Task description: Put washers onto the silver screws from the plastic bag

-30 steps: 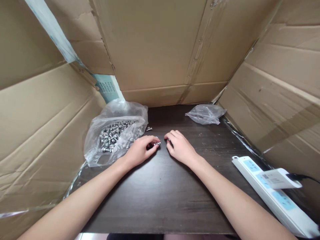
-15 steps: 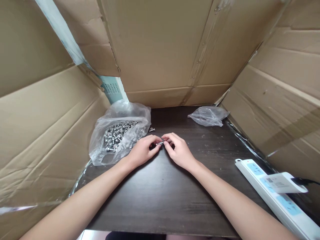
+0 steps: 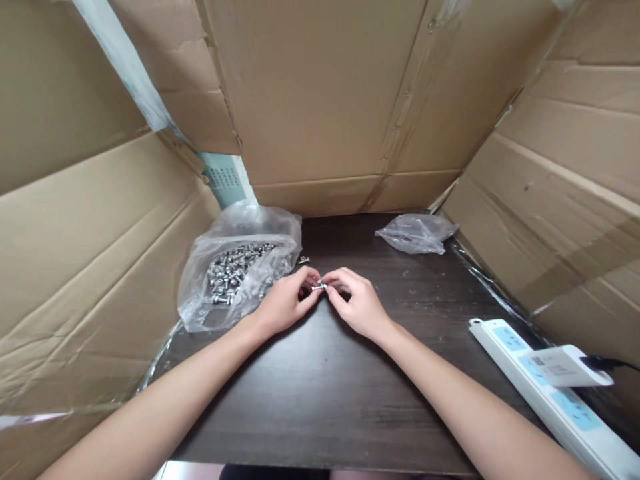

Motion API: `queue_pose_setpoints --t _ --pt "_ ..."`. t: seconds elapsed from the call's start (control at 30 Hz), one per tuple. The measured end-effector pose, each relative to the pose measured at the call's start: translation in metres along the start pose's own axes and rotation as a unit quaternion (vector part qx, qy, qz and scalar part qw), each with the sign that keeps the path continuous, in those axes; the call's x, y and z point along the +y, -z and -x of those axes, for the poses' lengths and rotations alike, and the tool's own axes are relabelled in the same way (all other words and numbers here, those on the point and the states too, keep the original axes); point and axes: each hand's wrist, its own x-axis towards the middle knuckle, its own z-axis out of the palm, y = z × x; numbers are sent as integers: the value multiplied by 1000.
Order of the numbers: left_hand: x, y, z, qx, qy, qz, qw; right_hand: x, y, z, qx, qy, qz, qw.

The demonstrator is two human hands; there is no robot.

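Between my fingertips is a small silvery bolt (image 3: 317, 287), lying roughly sideways just above the dark table. My left hand (image 3: 287, 299) pinches it from the left with thumb and fingers. From the other side, my right hand (image 3: 356, 300) closes its thumb and fingertips at the bolt's right end; any small part on that end is too tiny to make out. Just beyond my left fingers, another small bolt (image 3: 304, 260) lies on the table. Left of my left hand, a clear plastic bag (image 3: 193, 297) stands open, holding a heap of metal bolts (image 3: 235, 270).
A second clear plastic bag (image 3: 417, 233) lies crumpled at the back right. On the right is a white power strip (image 3: 540, 380) with a plugged-in adapter (image 3: 565, 365) and black cable. Cardboard walls (image 3: 325, 100) enclose the dark table (image 3: 320, 393) at the back and both sides.
My right fingers have shifted slightly around the bolt's end, and the bolt shows a little more plainly. My left hand keeps almost the same place.
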Motion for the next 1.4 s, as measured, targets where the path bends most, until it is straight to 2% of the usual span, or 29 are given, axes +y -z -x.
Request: queue_pose_setpoints --t 0.5,0.93,1.4 --pt "1 1 1 -17 1 -19 1000 0 3 0 -18 26 68 997" --pt "0 2 0 -29 -10 0 1000 0 2 0 -34 37 35 998" --pt "-1 3 0 -29 -16 -59 998 -3 4 -1 -44 47 22 998"
